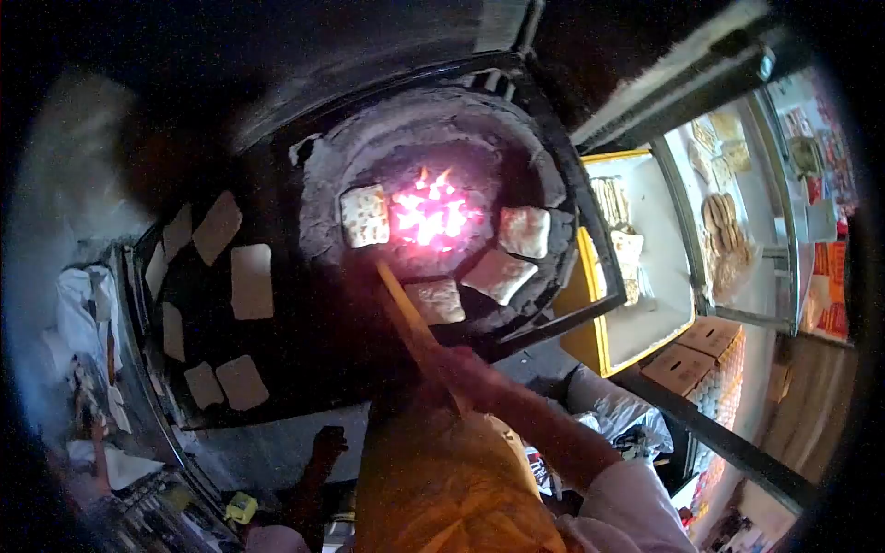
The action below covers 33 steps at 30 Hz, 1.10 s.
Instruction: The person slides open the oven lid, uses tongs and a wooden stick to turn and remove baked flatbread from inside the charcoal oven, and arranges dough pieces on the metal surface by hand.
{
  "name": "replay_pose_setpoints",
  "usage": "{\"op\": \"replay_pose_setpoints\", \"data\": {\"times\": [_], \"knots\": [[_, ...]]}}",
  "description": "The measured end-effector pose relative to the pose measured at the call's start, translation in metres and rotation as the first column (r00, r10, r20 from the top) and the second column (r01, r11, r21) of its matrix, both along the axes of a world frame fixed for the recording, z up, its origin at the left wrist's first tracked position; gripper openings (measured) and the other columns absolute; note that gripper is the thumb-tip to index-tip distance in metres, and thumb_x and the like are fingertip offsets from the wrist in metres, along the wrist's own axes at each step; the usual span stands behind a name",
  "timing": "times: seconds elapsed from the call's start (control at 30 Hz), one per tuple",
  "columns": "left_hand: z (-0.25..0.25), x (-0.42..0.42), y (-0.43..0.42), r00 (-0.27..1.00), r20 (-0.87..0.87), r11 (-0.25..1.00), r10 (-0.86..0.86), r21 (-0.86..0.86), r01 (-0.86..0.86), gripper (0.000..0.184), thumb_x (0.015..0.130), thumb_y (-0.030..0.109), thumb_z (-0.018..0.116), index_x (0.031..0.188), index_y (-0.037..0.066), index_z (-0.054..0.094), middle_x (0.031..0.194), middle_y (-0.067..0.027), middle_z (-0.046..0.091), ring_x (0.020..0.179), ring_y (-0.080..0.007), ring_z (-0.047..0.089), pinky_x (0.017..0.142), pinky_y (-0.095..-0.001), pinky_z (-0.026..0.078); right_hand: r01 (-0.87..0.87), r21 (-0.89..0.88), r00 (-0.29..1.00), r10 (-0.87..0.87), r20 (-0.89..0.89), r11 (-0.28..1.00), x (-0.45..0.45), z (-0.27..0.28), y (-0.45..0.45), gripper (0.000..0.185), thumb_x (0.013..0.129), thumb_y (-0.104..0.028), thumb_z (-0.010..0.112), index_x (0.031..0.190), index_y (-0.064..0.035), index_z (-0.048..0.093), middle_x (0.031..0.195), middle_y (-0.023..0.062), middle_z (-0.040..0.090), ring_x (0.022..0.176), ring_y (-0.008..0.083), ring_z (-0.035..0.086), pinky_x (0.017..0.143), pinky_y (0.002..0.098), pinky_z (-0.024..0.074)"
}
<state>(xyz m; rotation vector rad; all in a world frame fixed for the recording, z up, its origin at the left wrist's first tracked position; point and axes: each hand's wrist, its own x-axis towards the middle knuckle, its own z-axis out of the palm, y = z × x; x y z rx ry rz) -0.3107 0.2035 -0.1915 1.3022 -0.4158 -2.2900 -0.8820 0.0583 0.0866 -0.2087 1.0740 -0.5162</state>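
My right hand (pixel 463 379), somewhat blurred, is wrapped round a long wooden stick (pixel 404 301). The stick's far end reaches near the browned flatbread (pixel 366 217) left of the fire; whether they touch I cannot tell. Flames and glowing embers (pixel 433 214) burn in the middle of a round, ash-grey hearth (pixel 369 138). Toasted flatbreads lie around its right and front, one of them a tilted flatbread (pixel 499 276). My left hand (pixel 329 446) hangs in shadow below the dark plate, fingers curled, with nothing visible in them.
Several pale rectangular dough pieces, such as one dough piece (pixel 252 281), lie on the dark plate (pixel 304 369) left of the hearth. At the right, a yellow-edged white bin (pixel 650 323) holds flatbreads. Beyond are a glass case (pixel 770 295) and cardboard boxes (pixel 687 364). Another person's hand (pixel 100 456) shows at far left.
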Motion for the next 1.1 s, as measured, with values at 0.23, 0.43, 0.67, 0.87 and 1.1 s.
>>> {"op": "replay_pose_setpoints", "data": {"times": [0.23, 0.43, 0.67, 0.87, 1.1], "knots": [[0.01, 0.037, 0.061, 0.962, 0.181, 0.973, 0.204, 0.075, -0.22, 0.031, 0.094, 0.015, 0.07, 0.122, 0.004, 0.06, 0.116, -0.0157, 0.064, 0.097, -0.031, 0.069, 0.071, -0.0502, 0.063, 0.484, 0.127, 0.787, -0.494, 0.369, 0.866, 0.044, -0.038, -0.148, 0.043, 0.099, -0.048, 0.06, 0.1, -0.0051, 0.064, 0.075, 0.0036, 0.06, 0.061, 0.0185, 0.059, 0.05, 0.033, 0.0457], [0.023, 0.014, 0.05, 0.978, 0.144, 0.982, 0.151, -0.134, -0.131, 0.037, 0.092, 0.011, 0.072, 0.126, 0.004, 0.058, 0.122, -0.0146, 0.064, 0.095, -0.0298, 0.069, 0.073, -0.0489, 0.063, 0.429, -0.108, 0.899, -0.435, -0.04, 0.897, 0.077, -0.086, -0.123, 0.032, 0.099, -0.04, 0.063, 0.099, -0.0073, 0.064, 0.079, 0.003, 0.062, 0.066, 0.0151, 0.06, 0.051, 0.0291, 0.0457], [-0.013, -0.01, 0.011, 0.97, -0.011, 0.961, 0.241, 0.144, -0.237, 0.038, 0.095, 0.018, 0.068, 0.129, 0.004, 0.058, 0.126, -0.0142, 0.062, 0.095, -0.0287, 0.068, 0.073, -0.0448, 0.062, 0.436, -0.187, 0.832, -0.474, -0.29, 0.88, 0.005, -0.012, 0.004, 0.037, 0.097, -0.038, 0.066, 0.105, -0.002, 0.065, 0.083, 0.0046, 0.064, 0.069, 0.0165, 0.063, 0.061, 0.0326, 0.0526], [-0.013, -0.079, -0.019, 0.962, 0.272, 0.999, -0.003, 0.053, -0.012, 0.036, 0.096, 0.02, 0.067, 0.128, 0.004, 0.058, 0.122, -0.0141, 0.063, 0.091, -0.0281, 0.068, 0.072, -0.0443, 0.061, 0.641, -0.377, 0.534, -0.741, -0.406, 0.669, -0.096, 0.055, 0.119, 0.053, 0.093, -0.052, 0.067, 0.1, 0.0012, 0.065, 0.076, 0.0091, 0.065, 0.061, 0.0181, 0.064, 0.05, 0.0307, 0.0511], [-0.01, -0.136, -0.043, 0.91, 0.393, 0.991, -0.133, 0.046, 0.125, 0.035, 0.097, 0.022, 0.066, 0.126, 0.003, 0.059, 0.118, -0.014, 0.064, 0.088, -0.0274, 0.067, 0.07, -0.0438, 0.06, 0.447, -0.373, 0.543, -0.578, -0.609, 0.813, -0.138, 0.064, 0.158, 0.032, 0.097, -0.021, 0.064, 0.114, 0.0062, 0.06, 0.075, 0.0056, 0.061, 0.059, 0.0163, 0.054, 0.052, 0.0274, 0.0438]]}}
